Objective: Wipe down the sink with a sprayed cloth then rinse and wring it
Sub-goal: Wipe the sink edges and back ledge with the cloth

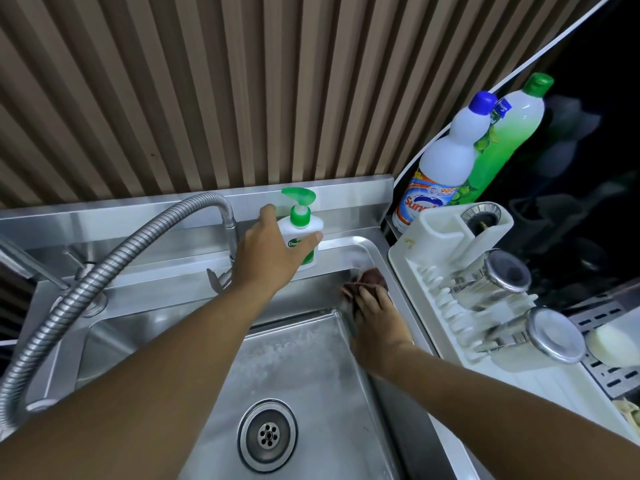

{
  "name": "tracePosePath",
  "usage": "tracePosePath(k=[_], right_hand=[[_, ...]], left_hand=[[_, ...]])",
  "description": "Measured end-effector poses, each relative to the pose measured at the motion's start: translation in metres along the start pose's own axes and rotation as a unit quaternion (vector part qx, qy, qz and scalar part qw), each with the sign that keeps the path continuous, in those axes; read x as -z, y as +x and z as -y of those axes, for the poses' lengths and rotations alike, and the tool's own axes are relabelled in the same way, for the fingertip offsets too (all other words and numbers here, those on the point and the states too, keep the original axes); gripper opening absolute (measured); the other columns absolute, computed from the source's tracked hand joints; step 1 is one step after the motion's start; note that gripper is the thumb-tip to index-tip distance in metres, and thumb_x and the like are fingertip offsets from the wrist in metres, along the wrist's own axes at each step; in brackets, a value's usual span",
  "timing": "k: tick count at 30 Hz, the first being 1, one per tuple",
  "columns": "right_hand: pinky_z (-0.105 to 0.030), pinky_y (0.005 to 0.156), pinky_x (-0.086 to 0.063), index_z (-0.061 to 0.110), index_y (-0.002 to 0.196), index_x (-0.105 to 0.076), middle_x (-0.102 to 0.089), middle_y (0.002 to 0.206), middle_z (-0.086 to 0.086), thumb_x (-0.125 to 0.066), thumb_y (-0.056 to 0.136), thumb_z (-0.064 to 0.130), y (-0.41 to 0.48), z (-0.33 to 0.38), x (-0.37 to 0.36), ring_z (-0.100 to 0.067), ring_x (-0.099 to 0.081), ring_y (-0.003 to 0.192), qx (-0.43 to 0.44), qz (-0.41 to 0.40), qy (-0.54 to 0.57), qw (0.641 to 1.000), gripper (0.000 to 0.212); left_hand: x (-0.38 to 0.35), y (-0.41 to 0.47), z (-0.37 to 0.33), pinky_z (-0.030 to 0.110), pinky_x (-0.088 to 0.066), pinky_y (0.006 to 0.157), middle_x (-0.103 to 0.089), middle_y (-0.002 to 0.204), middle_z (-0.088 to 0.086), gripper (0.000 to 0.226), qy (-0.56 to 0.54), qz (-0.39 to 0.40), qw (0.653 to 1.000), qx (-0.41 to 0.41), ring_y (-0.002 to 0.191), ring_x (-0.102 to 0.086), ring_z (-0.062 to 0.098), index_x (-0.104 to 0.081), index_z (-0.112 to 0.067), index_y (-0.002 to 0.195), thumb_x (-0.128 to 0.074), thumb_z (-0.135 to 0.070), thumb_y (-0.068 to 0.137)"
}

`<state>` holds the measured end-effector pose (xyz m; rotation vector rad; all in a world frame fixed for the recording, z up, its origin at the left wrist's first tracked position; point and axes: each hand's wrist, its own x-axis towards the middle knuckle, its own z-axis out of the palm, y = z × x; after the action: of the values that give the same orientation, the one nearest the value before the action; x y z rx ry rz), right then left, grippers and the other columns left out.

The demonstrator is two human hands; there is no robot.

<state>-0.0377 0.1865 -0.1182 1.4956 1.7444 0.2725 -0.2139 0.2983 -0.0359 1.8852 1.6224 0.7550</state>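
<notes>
Steel sink (301, 368) — soap bottle (306, 225), cloth (369, 277) on its rim.

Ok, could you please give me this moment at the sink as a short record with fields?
left hand: fingers and thumb round the soap pump bottle on the back ledge
right hand: presses the dark cloth into the back right corner of the sink
drain: open, in the basin floor
hose: flexible metal, arcs over the left side
drying rack: white, right of the sink, two jars lying on it
cleaner bottles: two, upright behind the rack
</notes>
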Motion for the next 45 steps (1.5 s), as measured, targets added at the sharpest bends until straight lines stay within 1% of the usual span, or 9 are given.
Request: tracePosePath(k=[10, 16, 19, 22, 25, 32, 37, 42, 45], right_hand=[[-0.055, 0.120, -0.001, 0.012, 0.159, -0.009, -0.008, 0.167, -0.004, -0.019, 0.104, 0.039, 0.000, -0.020, 0.015, -0.027, 0.011, 0.153, 0.030, 0.006, 0.096, 0.995, 0.062], [-0.038, 0.124, -0.009, 0.016, 0.147, -0.042, -0.039, 0.156, -0.001, -0.041, 0.100, 0.023, -0.008, -0.036, 0.011, -0.021, -0.014, 0.152, 0.064, -0.083, 0.213, 0.971, 0.048], [-0.027, 0.121, -0.009, 0.016, 0.153, -0.033, -0.022, 0.164, 0.000, -0.051, 0.098, 0.019, -0.015, -0.047, 0.004, -0.017, -0.008, 0.153, 0.033, -0.090, 0.326, 0.941, 0.058], [-0.026, 0.120, -0.011, 0.016, 0.158, -0.021, -0.010, 0.167, -0.001, -0.051, 0.099, 0.022, -0.023, -0.053, -0.007, -0.016, -0.008, 0.153, 0.010, -0.074, 0.383, 0.921, 0.066], [-0.030, 0.120, -0.024, 0.016, 0.158, -0.021, -0.013, 0.166, -0.002, -0.045, 0.100, 0.020, -0.031, -0.053, -0.012, -0.017, -0.019, 0.152, -0.005, -0.083, 0.419, 0.904, 0.063], [-0.032, 0.112, -0.034, 0.011, 0.159, -0.004, 0.011, 0.167, -0.005, -0.059, 0.096, 0.020, -0.031, -0.053, -0.009, -0.021, -0.020, 0.151, -0.033, -0.047, 0.416, 0.907, 0.084], [-0.033, 0.121, -0.021, 0.004, 0.158, -0.003, 0.004, 0.167, -0.009, -0.048, 0.100, 0.013, -0.040, -0.056, -0.014, -0.019, 0.002, 0.154, 0.011, -0.025, 0.350, 0.936, 0.073], [-0.039, 0.121, -0.026, 0.006, 0.158, -0.006, -0.002, 0.167, -0.007, -0.047, 0.100, 0.017, -0.053, -0.054, -0.025, -0.019, -0.002, 0.154, 0.035, -0.016, 0.321, 0.946, 0.072], [-0.037, 0.122, -0.021, 0.002, 0.158, -0.003, -0.001, 0.167, -0.011, -0.047, 0.101, 0.016, -0.070, -0.052, -0.026, -0.023, -0.003, 0.154, 0.058, -0.006, 0.296, 0.953, 0.073]], left_hand=[[-0.003, -0.052, 0.022, 0.049, -0.052, 0.087, -0.056, 0.139, 0.013, 0.076, 0.051, -0.030, 0.998, 0.004, 0.118, -0.057, 0.041, -0.028, -0.016, 0.146, -0.063, -0.055, 0.090], [-0.019, -0.092, 0.044, 0.044, -0.056, 0.066, -0.067, 0.105, 0.004, 0.030, 0.035, -0.058, 0.995, -0.077, 0.083, -0.068, 0.037, -0.053, -0.018, 0.109, -0.067, -0.039, 0.091], [-0.045, -0.106, 0.051, 0.035, -0.055, 0.075, -0.069, 0.106, -0.004, 0.014, -0.058, 0.033, 0.997, -0.027, 0.084, -0.070, 0.021, -0.061, -0.024, 0.105, -0.061, -0.033, 0.095], [-0.081, -0.110, 0.048, 0.029, -0.051, 0.090, -0.068, 0.127, -0.003, 0.029, -0.158, 0.170, 0.971, 0.055, 0.104, -0.066, 0.012, -0.064, -0.024, 0.127, -0.052, -0.024, 0.100], [-0.110, -0.107, 0.027, 0.018, -0.038, 0.099, -0.056, 0.145, -0.003, 0.041, -0.216, 0.240, 0.945, 0.060, 0.127, -0.054, 0.009, -0.052, -0.022, 0.145, -0.045, -0.021, 0.105], [-0.153, -0.084, -0.020, 0.018, -0.028, 0.105, -0.037, 0.157, 0.000, 0.051, -0.328, 0.258, 0.898, 0.140, 0.142, -0.038, 0.015, -0.030, -0.025, 0.157, -0.040, -0.023, 0.107], [-0.178, -0.099, -0.019, 0.022, -0.035, 0.108, -0.039, 0.156, -0.004, 0.056, -0.419, 0.244, 0.851, 0.202, 0.137, -0.044, 0.010, -0.029, -0.033, 0.157, -0.048, -0.036, 0.104], [-0.173, -0.128, -0.028, 0.027, -0.035, 0.114, -0.043, 0.145, -0.014, 0.052, -0.430, 0.243, 0.844, 0.208, 0.132, -0.046, 0.007, -0.028, -0.039, 0.155, -0.045, -0.037, 0.106], [-0.179, -0.147, -0.025, 0.034, -0.031, 0.120, -0.042, 0.154, -0.010, 0.067, -0.434, 0.247, 0.841, 0.210, 0.137, -0.044, 0.008, -0.031, -0.040, 0.155, -0.052, -0.054, 0.093]])
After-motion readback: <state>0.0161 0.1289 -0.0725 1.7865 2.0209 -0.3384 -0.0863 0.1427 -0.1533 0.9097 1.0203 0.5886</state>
